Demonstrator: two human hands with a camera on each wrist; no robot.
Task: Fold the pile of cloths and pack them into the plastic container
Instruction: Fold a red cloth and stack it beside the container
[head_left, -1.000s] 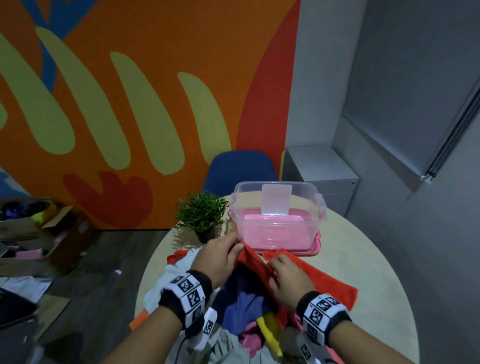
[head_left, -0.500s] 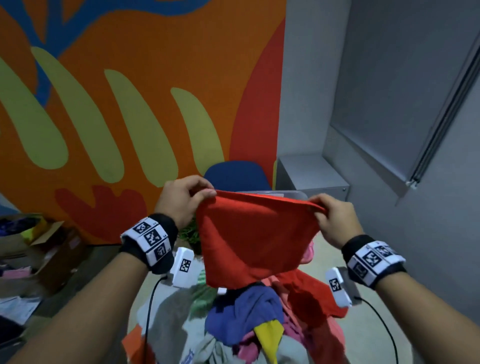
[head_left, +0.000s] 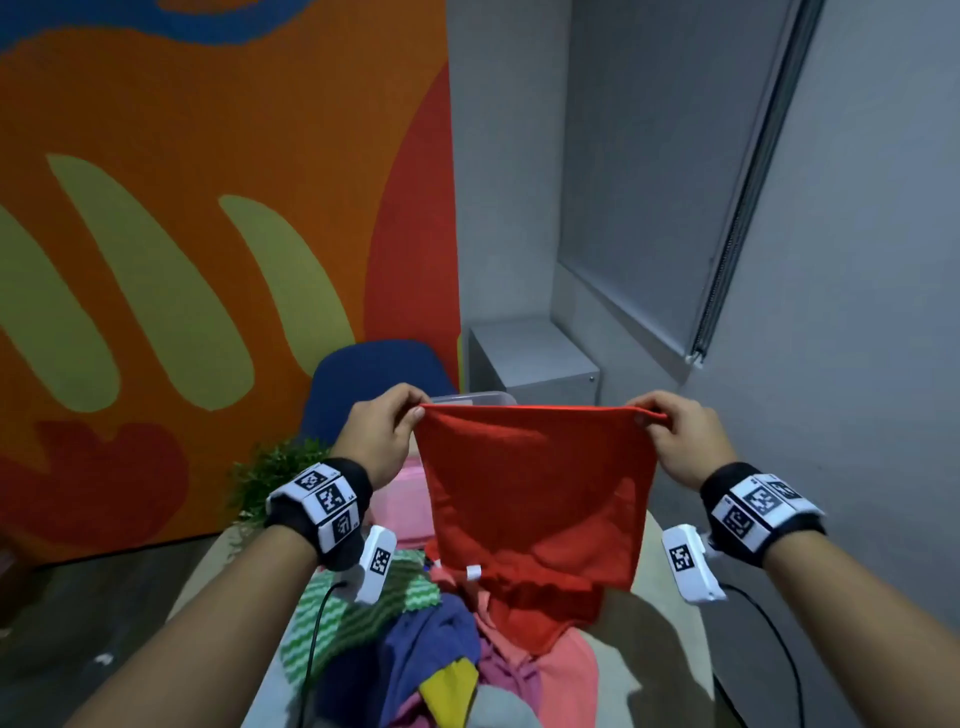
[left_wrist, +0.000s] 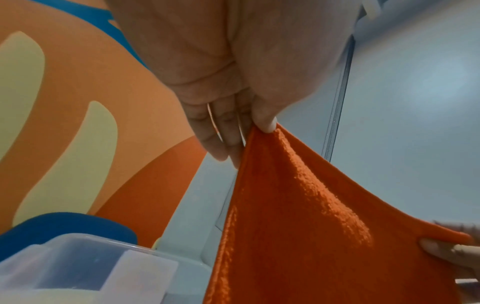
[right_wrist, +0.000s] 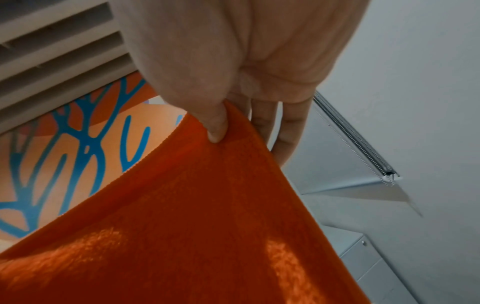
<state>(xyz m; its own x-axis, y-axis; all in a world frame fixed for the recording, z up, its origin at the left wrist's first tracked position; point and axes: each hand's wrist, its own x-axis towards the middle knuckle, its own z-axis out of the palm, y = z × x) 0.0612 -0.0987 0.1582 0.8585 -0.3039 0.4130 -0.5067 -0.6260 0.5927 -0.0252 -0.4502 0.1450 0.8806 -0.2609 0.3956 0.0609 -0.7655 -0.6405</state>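
Above the round table (head_left: 670, 649), against the orange mural wall (head_left: 208, 208), the red cloth (head_left: 535, 499) now hangs flatter and more stretched than half a second ago. Under it lies the pile of cloths (head_left: 415, 649), with the plastic container (head_left: 478, 399) behind. Left hand (head_left: 382, 434) and right hand (head_left: 675, 436) each pinch a top corner.

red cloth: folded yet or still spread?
Spread. The red cloth hangs open, left hand and right hand pinching its top corners.
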